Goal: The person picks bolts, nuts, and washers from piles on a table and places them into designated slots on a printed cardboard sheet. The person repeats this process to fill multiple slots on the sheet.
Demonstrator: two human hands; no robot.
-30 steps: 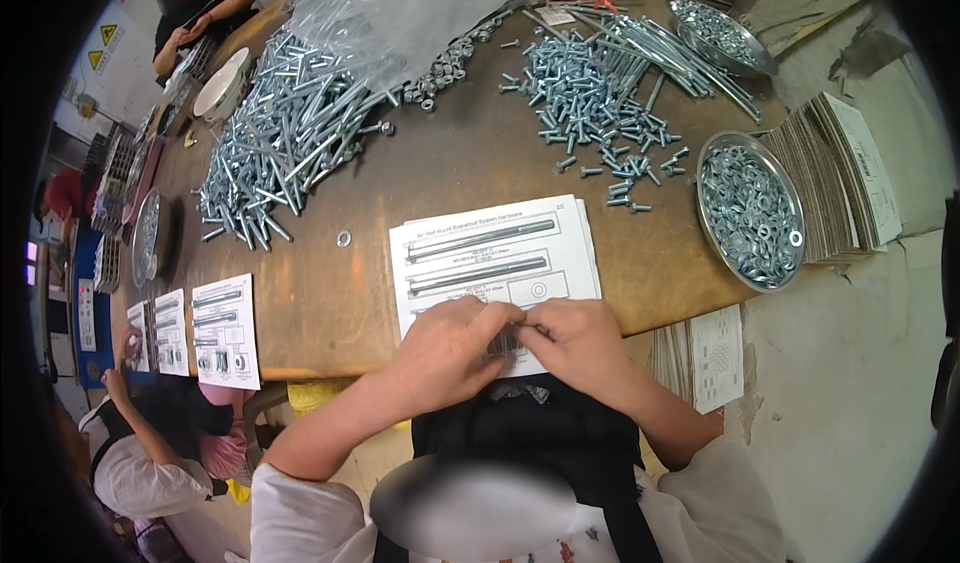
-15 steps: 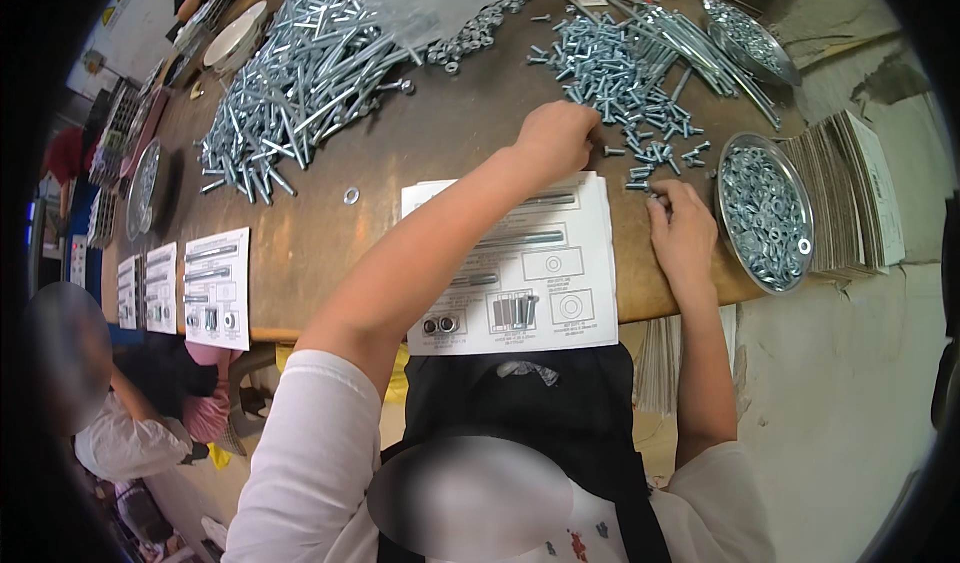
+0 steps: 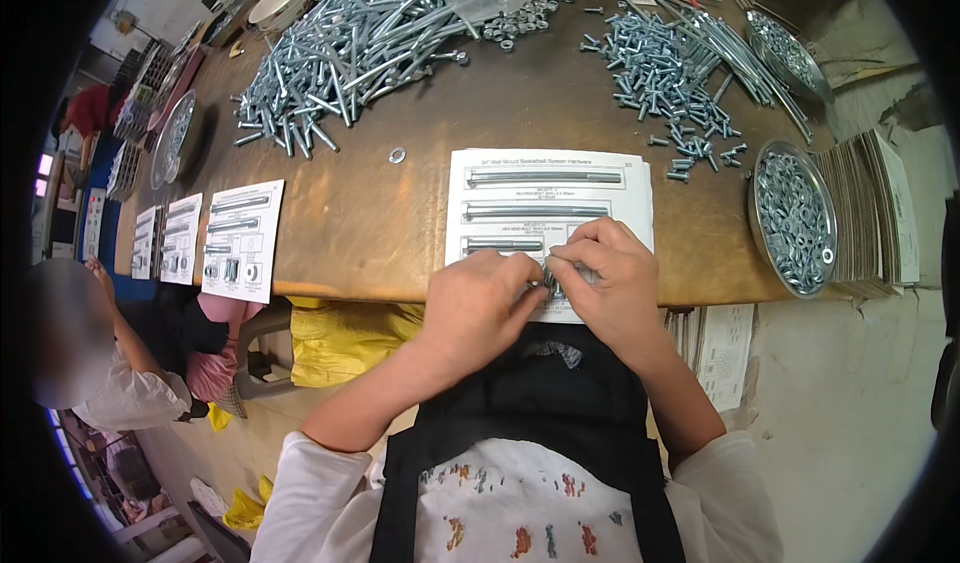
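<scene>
A white printed hardware sheet lies at the table's front edge before me. Long hex bolts and a shorter bolt rest in rows on its drawings. My left hand and my right hand meet over the lower middle of the sheet, fingertips pinched close together. A bit of shiny metal shows between them, too small and covered to name. Both hands hide the lower part of the sheet. Beyond it, to the right, is a pile of short bolts.
A large heap of long bolts lies far left, with nuts beside it. One loose washer is near the sheet. A metal bowl of washers stands right, beside stacked cardboard. More filled sheets stand left, near another person.
Both hands have come back from the short-bolt pile to the sheet's lower middle, fingertips now together. The view has shifted, so the table sits further right and higher.
</scene>
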